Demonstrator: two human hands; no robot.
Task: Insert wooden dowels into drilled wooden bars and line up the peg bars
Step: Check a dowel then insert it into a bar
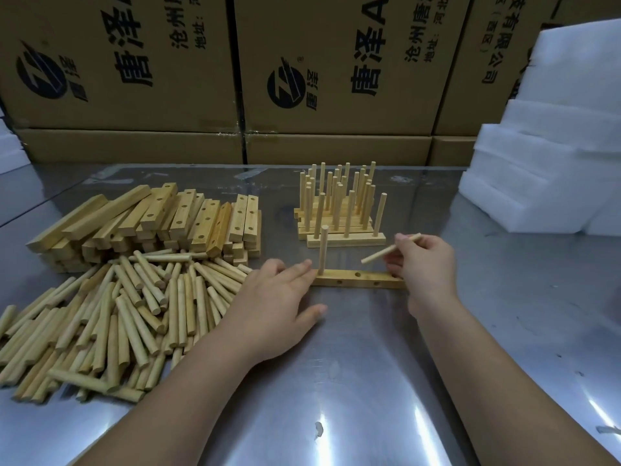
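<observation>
So the long drilled wooden bar [359, 280] is lying flat on the shiny steel worktop [369, 381], long axis running left to right in front of the person. One upright round wooden dowel [323, 250] is already seated in the hole at its left end.

The left hand [275, 297] is flat with straight fingers, fingertips touching that left end; looks like it's steadying the bar. The right hand [425, 260] is over the bar's right end, pinching a loose pale wooden dowel [389, 249] that's tilted, lower tip pointing left and down. The nearest empty top hole [358, 274] sits just below and left of that tip, so my guess is the right hand does the next insert: stand the dowel upright, then push down.

The finished peg bars [346, 239] are lined up just behind. The heap of loose dowels [117, 314] and the stack of blank drilled bars [161, 216] are off to the left.
</observation>
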